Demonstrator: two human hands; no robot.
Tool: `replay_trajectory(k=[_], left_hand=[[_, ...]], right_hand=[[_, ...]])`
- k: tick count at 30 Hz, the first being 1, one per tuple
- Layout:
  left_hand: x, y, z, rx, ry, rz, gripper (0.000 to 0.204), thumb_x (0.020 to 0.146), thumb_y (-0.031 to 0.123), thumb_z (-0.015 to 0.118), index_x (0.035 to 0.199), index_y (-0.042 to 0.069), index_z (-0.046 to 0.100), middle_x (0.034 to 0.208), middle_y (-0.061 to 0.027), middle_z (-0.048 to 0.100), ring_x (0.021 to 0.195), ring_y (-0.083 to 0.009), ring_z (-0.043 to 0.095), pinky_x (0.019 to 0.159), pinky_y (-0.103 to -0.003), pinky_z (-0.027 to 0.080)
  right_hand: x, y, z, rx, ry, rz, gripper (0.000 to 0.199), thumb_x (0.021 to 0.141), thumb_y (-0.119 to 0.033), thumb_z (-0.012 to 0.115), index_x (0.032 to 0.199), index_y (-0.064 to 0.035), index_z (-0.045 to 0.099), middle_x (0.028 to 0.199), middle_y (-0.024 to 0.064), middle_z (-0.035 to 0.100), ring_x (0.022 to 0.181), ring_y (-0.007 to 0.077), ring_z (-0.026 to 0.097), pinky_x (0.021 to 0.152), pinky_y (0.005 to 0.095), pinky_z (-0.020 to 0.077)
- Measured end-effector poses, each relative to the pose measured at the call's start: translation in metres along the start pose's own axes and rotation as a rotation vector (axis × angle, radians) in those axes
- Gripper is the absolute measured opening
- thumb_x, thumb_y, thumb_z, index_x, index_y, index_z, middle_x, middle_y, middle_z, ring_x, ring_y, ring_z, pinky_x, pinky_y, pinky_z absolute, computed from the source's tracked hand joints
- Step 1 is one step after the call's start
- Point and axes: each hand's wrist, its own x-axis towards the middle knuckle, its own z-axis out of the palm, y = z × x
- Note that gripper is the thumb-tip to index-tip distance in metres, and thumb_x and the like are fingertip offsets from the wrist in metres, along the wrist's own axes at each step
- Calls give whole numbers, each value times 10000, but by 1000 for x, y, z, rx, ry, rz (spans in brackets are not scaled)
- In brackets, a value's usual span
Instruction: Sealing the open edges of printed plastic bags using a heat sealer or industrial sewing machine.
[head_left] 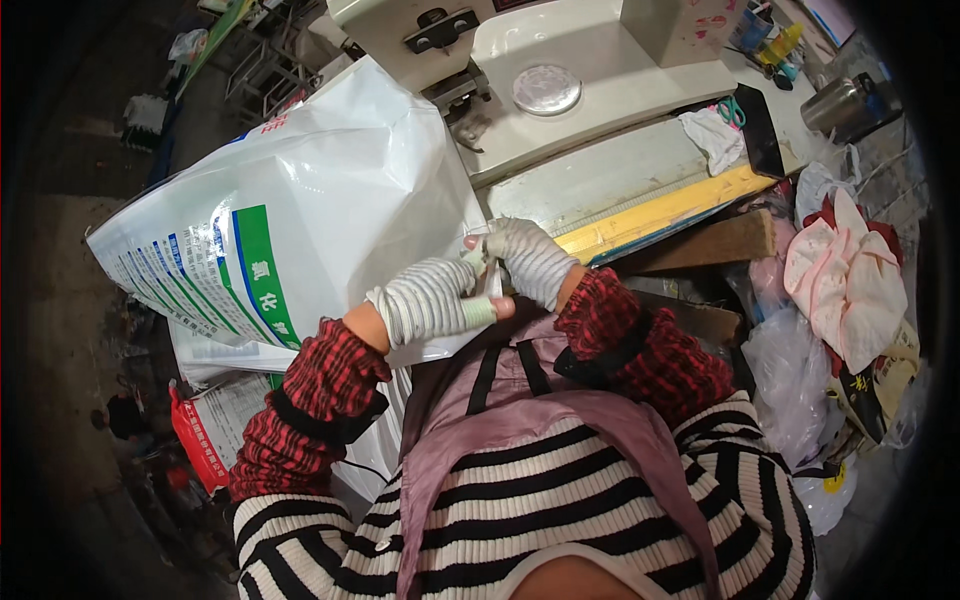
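Observation:
My left hand [430, 300] and my right hand [528, 262] meet in front of my chest, both in whitish ribbed gloves with bare fingertips. Both have curled fingers pressed together. A thin white piece [493, 282] shows between them; whether it is part of the sack's edge or something separate, I cannot tell. Behind and under my left hand spreads a large white plastic sack [340, 190] with a green printed panel. It reaches from my lap to the front of the machine [580, 50]. Pale green wrapping covers my left thumb.
On the machine's white bed sits a round metal plate [547, 90]. A yellow wooden edge [670, 212] runs along its front. Teal-handled scissors [732, 112] lie by a white cloth, near a steel flask [845, 105]. Pink cloth [845, 280] and plastic bags are heaped at right.

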Motion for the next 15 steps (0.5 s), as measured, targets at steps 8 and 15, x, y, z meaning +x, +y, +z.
replay_trajectory(k=[8, 15], left_hand=[[-3, 20, 51, 672, 205, 240, 200, 814, 182, 546, 914, 32, 632, 757, -172, 645, 684, -328, 633, 626, -416, 502], [50, 10, -4, 773, 206, 268, 157, 685, 175, 612, 741, 58, 701, 735, -177, 654, 707, -315, 653, 679, -406, 515]], right_hand=[[7, -12, 8, -987, 182, -62, 501, 821, -366, 579, 1044, 82, 593, 997, 294, 613, 965, 406, 581, 866, 431, 448], [70, -12, -17, -942, 289, 17, 549, 759, -422, 642, 1108, 0, 611, 970, 226, 657, 934, 370, 628, 856, 387, 488]])
